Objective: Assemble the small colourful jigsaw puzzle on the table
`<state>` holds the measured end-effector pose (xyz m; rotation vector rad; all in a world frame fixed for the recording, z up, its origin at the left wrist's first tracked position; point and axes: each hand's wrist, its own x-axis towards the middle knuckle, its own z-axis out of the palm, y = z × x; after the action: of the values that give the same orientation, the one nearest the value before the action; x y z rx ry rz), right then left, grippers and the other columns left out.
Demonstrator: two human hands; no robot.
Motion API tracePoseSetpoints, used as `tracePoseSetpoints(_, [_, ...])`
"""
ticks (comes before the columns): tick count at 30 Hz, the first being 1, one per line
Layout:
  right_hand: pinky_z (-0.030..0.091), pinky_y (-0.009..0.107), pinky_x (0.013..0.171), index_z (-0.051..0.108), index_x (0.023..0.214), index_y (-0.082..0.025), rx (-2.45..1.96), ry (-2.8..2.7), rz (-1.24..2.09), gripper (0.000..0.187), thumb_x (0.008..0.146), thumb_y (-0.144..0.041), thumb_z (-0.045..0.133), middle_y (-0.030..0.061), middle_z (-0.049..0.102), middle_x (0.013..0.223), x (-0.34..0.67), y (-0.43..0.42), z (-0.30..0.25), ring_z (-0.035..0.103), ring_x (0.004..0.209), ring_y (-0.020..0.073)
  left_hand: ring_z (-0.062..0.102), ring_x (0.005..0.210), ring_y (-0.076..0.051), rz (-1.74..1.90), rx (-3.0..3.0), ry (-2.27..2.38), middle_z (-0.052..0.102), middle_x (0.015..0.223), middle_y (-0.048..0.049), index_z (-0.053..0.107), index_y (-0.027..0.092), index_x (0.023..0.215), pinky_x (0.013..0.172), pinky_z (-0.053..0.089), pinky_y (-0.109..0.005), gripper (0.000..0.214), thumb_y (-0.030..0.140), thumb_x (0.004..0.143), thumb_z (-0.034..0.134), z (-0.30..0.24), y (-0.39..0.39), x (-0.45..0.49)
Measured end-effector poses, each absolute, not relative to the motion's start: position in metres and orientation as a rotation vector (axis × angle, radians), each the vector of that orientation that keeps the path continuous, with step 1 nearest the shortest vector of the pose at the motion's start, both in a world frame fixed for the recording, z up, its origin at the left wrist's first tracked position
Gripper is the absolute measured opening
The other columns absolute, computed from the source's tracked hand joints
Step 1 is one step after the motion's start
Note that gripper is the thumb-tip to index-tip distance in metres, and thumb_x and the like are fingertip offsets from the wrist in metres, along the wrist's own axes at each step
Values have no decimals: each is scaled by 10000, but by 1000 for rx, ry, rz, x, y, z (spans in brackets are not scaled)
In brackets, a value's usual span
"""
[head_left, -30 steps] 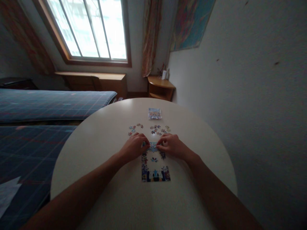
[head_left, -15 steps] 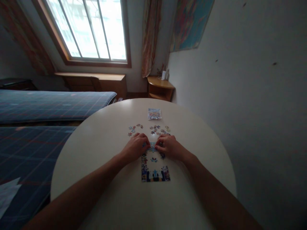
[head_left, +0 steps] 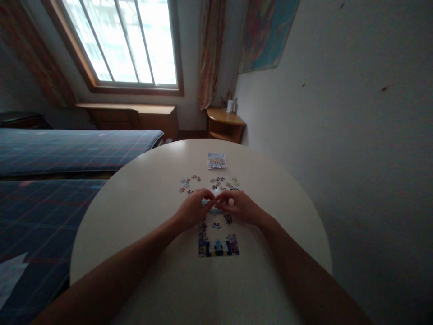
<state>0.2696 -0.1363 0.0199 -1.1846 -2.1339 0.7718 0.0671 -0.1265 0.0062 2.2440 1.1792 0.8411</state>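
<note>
A partly assembled jigsaw puzzle (head_left: 219, 248) lies on the round table, its bottom rows joined and its left edge running up toward my hands. Over its upper part, my left hand (head_left: 195, 208) and my right hand (head_left: 238, 206) meet with pinched fingertips. A small jigsaw piece (head_left: 217, 205) appears to be between them, mostly covered by the fingers. Below, a small joined cluster of pieces (head_left: 216, 225) sits in the open middle of the puzzle. Loose pieces (head_left: 185, 182) lie beyond my left hand, and more loose pieces (head_left: 218, 180) beyond my right.
A small picture card (head_left: 216, 161) rests toward the far side of the white round table (head_left: 135, 194). Plaid-covered beds (head_left: 77, 149) stand at the left, and a wall (head_left: 338, 158) rises at the right. A corner shelf (head_left: 226, 118) is behind the table.
My hands have drawn together, so the fingertips that were apart over the puzzle's top part now meet. The view has shifted slightly.
</note>
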Motion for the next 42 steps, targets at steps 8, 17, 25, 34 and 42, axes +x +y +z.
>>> tracePoseSetpoints(8, [500,302,761,722,891,-163,-1164,-1858,961,232,834,-379,657,63,743,878,268,-131,23,677,822,187,666,850,-171,855,2065,1180,733,913,-40,674,178,912,805,510,-296,220,387,887,607,9,-127,68])
tracePoseSetpoints(17, [479,265,712,730,996,-186,-1156,-2012,761,224,832,-330,680,34,731,851,272,-137,27,630,742,145,663,904,-195,779,2129,1259,741,918,-46,730,186,878,838,495,-308,178,286,900,585,14,-127,70])
tracePoseSetpoints(25, [490,258,703,757,969,-180,-1152,-2029,788,216,857,-344,670,35,736,811,273,-135,25,652,734,144,646,974,-201,721,2178,1181,745,939,-41,746,192,852,913,470,-321,232,236,922,529,12,-124,67])
tracePoseSetpoints(34, [486,249,708,770,950,-236,-1053,-2150,592,146,834,-301,712,-1,748,788,274,-132,17,654,703,126,645,988,-200,686,2218,1159,744,952,-39,762,202,830,1000,426,-355,267,246,929,518,10,-123,70])
tracePoseSetpoints(42, [455,324,838,764,906,-240,-1182,-2280,434,128,780,-257,768,29,732,894,275,-130,14,657,846,174,634,1016,-201,862,2316,1240,717,1034,-38,736,222,924,1064,374,-419,168,263,886,578,1,-111,51])
